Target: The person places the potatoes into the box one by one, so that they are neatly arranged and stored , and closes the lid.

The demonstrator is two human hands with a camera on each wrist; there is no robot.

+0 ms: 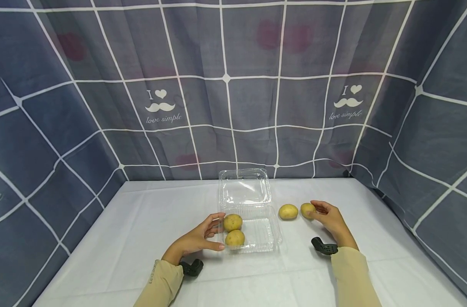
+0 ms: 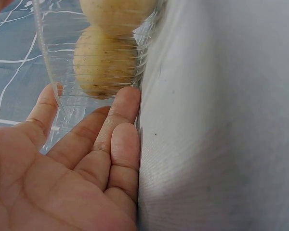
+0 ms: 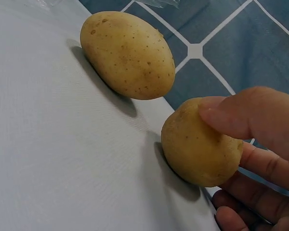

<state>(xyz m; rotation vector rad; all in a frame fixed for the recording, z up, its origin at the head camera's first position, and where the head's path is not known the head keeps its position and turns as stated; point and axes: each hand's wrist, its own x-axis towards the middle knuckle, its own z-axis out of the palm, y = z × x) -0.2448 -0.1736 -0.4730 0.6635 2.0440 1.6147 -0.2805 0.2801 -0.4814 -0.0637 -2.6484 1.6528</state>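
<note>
- Clear plastic box [image 1: 261, 232] is sitting on the white cloth [image 1: 149, 238], its lid [image 1: 244, 187] folding back towards the checked curtain [image 1: 252, 102].
- Front potato [image 1: 234, 238] and back potato [image 1: 232, 222] are lying inside, along the left wall.
- Spare potato [image 1: 288, 211] is resting between the box and the held potato [image 1: 307, 209], standing in the straight way across; the box's right wall is also rising there.
- Right hand [image 1: 330, 219] is pinching the held potato, thumb against fingers.
- Left hand [image 1: 197, 238] is bracketing the box's left side, thumb and fingers apart.
- Curtain is bounding back and both sides.
- Cloth is stretching leftwards and between the forearms.
</note>
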